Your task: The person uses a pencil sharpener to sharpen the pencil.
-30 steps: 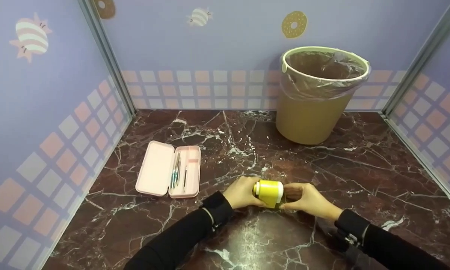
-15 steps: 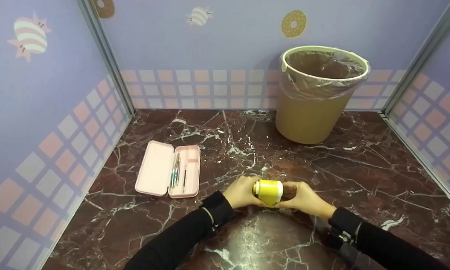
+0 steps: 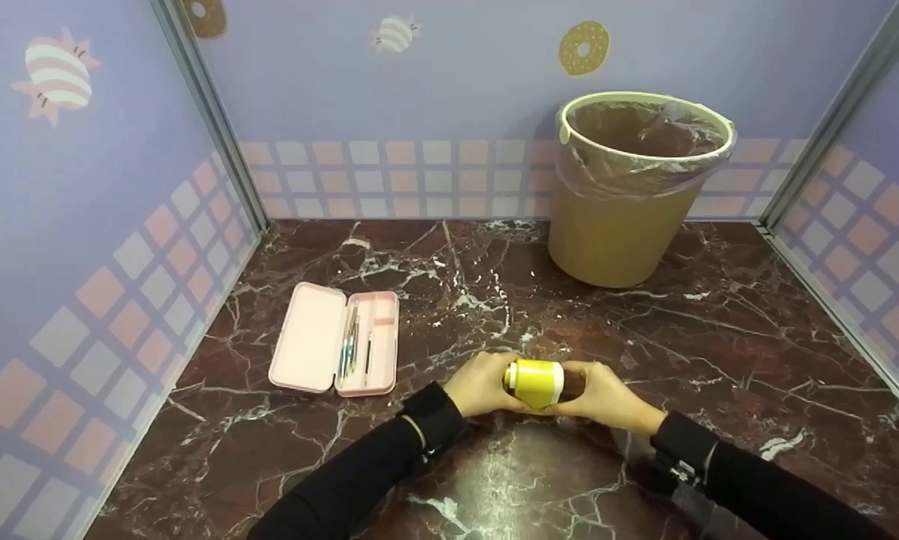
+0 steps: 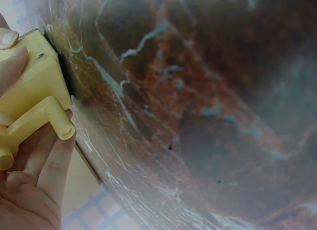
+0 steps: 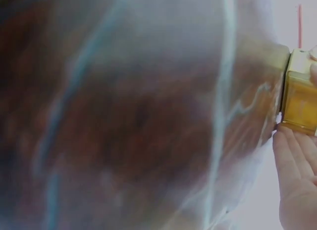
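A yellow hand-crank pencil sharpener [image 3: 537, 382] with a white end stands on the marbled tabletop between both hands. My left hand [image 3: 483, 384] grips its left end, thumb on the near side. In the left wrist view its yellow crank handle [image 4: 34, 122] passes in front of the fingers [image 4: 55, 173]. From the other side, my right hand [image 3: 607, 397] holds the white end between thumb and fingers. A see-through amber section [image 5: 301, 105] of the sharpener shows beside those fingers in the right wrist view. Most of the far-side fingers are hidden in the head view.
An open pink pencil case [image 3: 378, 345] with several slim pens or brushes lies to the left. A tan bin [image 3: 618, 232] with a clear liner stands at the back right. Small white bits [image 3: 497, 289] dot the table. Patterned panels [image 3: 434, 75] enclose the back and sides.
My right hand has come left and closed in on the sharpener's white end, its thumb now against the near side. The left hand and sharpener stay in nearly the same place.
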`<state>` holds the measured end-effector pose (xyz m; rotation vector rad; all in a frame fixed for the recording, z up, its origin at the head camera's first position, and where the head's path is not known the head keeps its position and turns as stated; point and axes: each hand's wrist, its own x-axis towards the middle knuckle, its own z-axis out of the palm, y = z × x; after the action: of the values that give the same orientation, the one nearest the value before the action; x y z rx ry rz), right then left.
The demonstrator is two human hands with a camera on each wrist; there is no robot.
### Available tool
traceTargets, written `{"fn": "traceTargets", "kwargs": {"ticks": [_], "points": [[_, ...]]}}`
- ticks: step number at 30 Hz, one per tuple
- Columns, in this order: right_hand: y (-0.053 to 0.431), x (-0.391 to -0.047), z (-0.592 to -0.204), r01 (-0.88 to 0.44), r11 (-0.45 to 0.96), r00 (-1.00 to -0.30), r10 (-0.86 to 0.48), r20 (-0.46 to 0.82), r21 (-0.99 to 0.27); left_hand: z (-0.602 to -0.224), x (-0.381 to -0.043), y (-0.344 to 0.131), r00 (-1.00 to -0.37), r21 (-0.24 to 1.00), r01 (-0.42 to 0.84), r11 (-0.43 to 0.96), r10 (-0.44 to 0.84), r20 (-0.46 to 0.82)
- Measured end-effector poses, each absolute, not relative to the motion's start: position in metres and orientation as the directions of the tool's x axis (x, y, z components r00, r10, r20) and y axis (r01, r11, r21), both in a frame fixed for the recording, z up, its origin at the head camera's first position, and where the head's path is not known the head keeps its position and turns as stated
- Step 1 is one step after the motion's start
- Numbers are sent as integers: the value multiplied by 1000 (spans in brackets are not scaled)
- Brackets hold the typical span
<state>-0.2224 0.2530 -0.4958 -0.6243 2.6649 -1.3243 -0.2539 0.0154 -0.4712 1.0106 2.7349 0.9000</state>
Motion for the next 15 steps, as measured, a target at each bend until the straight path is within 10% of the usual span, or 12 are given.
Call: {"fn": "traceTargets", "kwargs": {"ticks": [15], "points": [[257,-219,-491,-269,554,-948,-296,116,-788,-465,-257,12,-782,609,528,592,618,78]]}}
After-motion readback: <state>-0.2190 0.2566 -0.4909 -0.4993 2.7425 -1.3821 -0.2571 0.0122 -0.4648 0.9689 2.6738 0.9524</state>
